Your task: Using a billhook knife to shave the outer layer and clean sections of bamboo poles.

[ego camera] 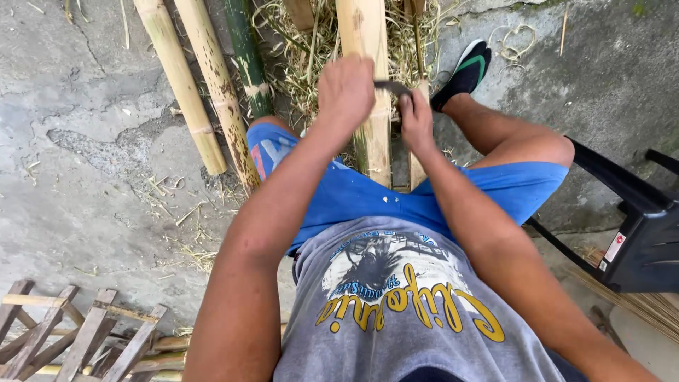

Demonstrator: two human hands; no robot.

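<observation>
Leaning poles [185, 92]: at ten o'clock, two spotted yellow culms and a green one are laid on the cracked concrete, just beside the knee.
Left hand [346, 88]: closed in a fist around a dark blade's handle, set against the split bamboo.
Split bamboo [373, 106]: at twelve o'clock, held between the thighs; its long axis runs from six to twelve, the far end pointed away.
Blade [391, 87]: laid crosswise, touching the bamboo's right edge.
Right hand [416, 120]: curled shut on the blade's other end, it seems.
Risk: a slip could be caused by a knot, and the blade driven toward thigh or fingers.
Chair [636, 233]: black, at three o'clock.
</observation>
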